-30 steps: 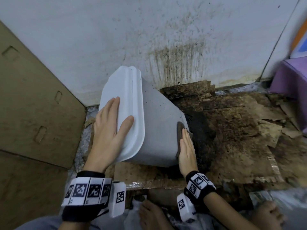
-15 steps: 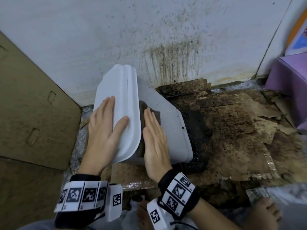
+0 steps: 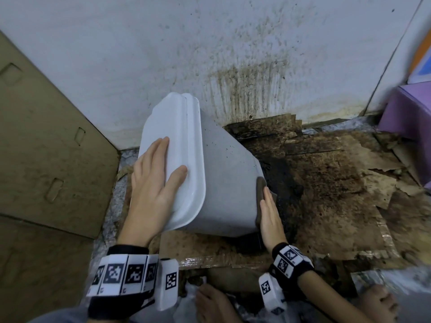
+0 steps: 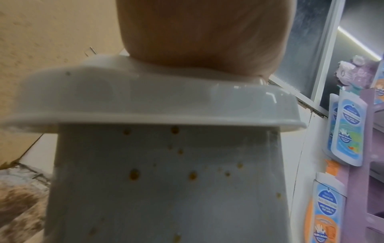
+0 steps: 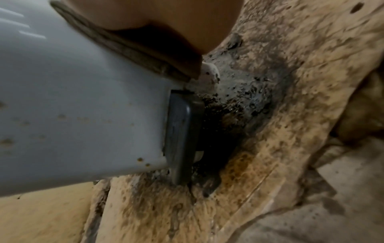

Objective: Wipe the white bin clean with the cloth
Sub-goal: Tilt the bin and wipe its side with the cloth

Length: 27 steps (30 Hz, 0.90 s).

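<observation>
**Tilted bin under both hands**

The white plastic lidded bin (image 3: pixel 224 183), speckled with brown spots, leans on stained cardboard (image 3: pixel 326 201). The left hand (image 3: pixel 154 183) lies flat on its lid; the right hand (image 3: pixel 270 215), fingers straight, presses a brown cloth (image 3: pixel 259 194) against its lower side.

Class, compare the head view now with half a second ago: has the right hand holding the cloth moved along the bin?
Yes. The right hand and cloth slid from beside the lid down to the white bin's bottom end.
</observation>
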Tool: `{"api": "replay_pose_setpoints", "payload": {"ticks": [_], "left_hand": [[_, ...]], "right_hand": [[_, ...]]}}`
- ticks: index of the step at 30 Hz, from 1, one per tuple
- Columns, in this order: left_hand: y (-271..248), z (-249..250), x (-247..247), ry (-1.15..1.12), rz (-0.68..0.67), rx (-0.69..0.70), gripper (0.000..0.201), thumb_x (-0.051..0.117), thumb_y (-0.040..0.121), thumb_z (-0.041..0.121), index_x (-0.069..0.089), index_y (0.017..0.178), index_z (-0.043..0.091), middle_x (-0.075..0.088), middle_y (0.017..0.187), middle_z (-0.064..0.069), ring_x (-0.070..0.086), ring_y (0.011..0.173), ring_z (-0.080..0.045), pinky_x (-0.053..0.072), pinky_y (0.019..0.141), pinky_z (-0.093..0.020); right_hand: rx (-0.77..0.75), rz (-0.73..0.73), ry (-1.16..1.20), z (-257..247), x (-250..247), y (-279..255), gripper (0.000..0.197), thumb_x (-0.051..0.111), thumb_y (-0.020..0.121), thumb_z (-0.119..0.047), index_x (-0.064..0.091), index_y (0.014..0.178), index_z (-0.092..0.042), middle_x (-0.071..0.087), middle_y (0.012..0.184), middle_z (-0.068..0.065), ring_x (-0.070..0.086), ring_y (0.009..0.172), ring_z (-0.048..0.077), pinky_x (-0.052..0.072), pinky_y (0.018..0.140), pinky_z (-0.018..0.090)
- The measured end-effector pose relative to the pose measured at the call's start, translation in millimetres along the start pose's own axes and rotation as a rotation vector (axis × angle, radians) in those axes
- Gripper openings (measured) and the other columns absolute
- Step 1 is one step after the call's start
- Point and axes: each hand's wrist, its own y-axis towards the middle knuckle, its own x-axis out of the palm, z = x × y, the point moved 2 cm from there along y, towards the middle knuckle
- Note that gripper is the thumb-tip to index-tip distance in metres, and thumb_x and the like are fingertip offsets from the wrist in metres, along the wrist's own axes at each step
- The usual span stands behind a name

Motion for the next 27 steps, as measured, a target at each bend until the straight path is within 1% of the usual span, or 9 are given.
{"api": "replay_pose_setpoints", "payload": {"ticks": [3, 9, 12, 14, 16, 19, 21, 25, 27], "left_hand": [[0, 0, -1, 0.004, 0.003, -0.004, 0.078, 0.030, 0.090, 0.065, 0.022, 0.161, 0.034, 0.020, 0.166, 0.018, 0.009, 0.146, 0.007, 0.010, 0.125, -0.037], [2, 2, 0, 0.012, 0.005, 0.001, 0.077, 0.030, 0.090, 0.065, 0.023, 0.160, 0.033, 0.021, 0.166, 0.018, 0.010, 0.148, 0.003, 0.011, 0.125, -0.039], [3, 2, 1, 0.025, -0.001, -0.001, 0.077, 0.030, 0.089, 0.065, 0.022, 0.160, 0.035, 0.020, 0.165, 0.018, 0.010, 0.148, 0.003, 0.012, 0.124, -0.039], [3, 2, 1, 0.021, 0.001, -0.001, 0.077, 0.030, 0.089, 0.065, 0.022, 0.160, 0.035, 0.020, 0.166, 0.019, 0.010, 0.148, 0.003, 0.012, 0.125, -0.040], [3, 1, 1, 0.023, 0.006, -0.006, 0.078, 0.030, 0.089, 0.065, 0.022, 0.160, 0.035, 0.020, 0.166, 0.018, 0.011, 0.148, 0.003, 0.012, 0.125, -0.041], [3, -4, 0, 0.020, 0.007, -0.018, 0.078, 0.030, 0.089, 0.065, 0.020, 0.161, 0.036, 0.020, 0.166, 0.018, 0.010, 0.146, 0.006, 0.013, 0.125, -0.042], [2, -8, -2, 0.017, 0.006, -0.025, 0.078, 0.031, 0.090, 0.065, 0.020, 0.161, 0.035, 0.020, 0.166, 0.018, 0.009, 0.143, 0.008, 0.013, 0.125, -0.043], [1, -11, -3, 0.007, 0.010, -0.020, 0.077, 0.031, 0.090, 0.065, 0.022, 0.161, 0.034, 0.021, 0.166, 0.018, 0.010, 0.144, 0.007, 0.013, 0.124, -0.041], [1, -11, -3, 0.007, 0.010, -0.015, 0.077, 0.032, 0.090, 0.064, 0.023, 0.160, 0.034, 0.021, 0.165, 0.018, 0.010, 0.143, 0.007, 0.014, 0.124, -0.040]], "right_hand": [[0.012, 0.000, -0.010, 0, 1, 2, 0.049, 0.024, 0.111, -0.026, 0.016, 0.160, -0.024, 0.011, 0.168, -0.009, 0.010, 0.152, 0.003, 0.004, 0.124, 0.023], [0.026, 0.046, 0.014, -32, 14, -3, 0.049, 0.023, 0.111, -0.022, 0.016, 0.159, -0.021, 0.011, 0.169, -0.005, 0.008, 0.153, 0.005, 0.004, 0.127, 0.033], [-0.056, 0.019, 0.026, -74, 27, -15, 0.053, 0.022, 0.108, -0.032, 0.016, 0.160, -0.023, 0.011, 0.168, -0.010, 0.008, 0.153, 0.001, 0.004, 0.127, 0.034], [-0.114, -0.022, 0.026, -101, 35, -27, 0.063, 0.017, 0.100, -0.042, 0.013, 0.160, -0.028, 0.009, 0.167, -0.016, 0.006, 0.151, -0.005, 0.002, 0.126, 0.030], [-0.179, -0.082, 0.018, -123, 41, -39, 0.064, 0.013, 0.098, -0.044, 0.009, 0.160, -0.030, 0.004, 0.167, -0.020, 0.000, 0.149, -0.011, -0.001, 0.125, 0.025], [-0.276, -0.161, 0.048, -143, 46, -51, 0.055, 0.016, 0.106, -0.037, 0.007, 0.160, -0.031, 0.003, 0.167, -0.021, -0.003, 0.148, -0.013, -0.002, 0.125, 0.023], [-0.320, -0.184, 0.032, -146, 47, -52, 0.050, 0.018, 0.110, -0.030, 0.010, 0.160, -0.027, 0.005, 0.167, -0.018, 0.000, 0.150, -0.010, 0.000, 0.125, 0.024], [-0.496, -0.077, -0.150, -130, 46, -46, 0.056, 0.016, 0.107, -0.041, 0.015, 0.161, -0.025, 0.013, 0.167, -0.016, 0.007, 0.152, -0.003, 0.007, 0.126, 0.028], [-0.527, -0.043, -0.169, -112, 43, -38, 0.057, 0.017, 0.107, -0.042, 0.018, 0.160, -0.024, 0.015, 0.167, -0.016, 0.011, 0.153, -0.001, 0.011, 0.126, 0.031]]}}
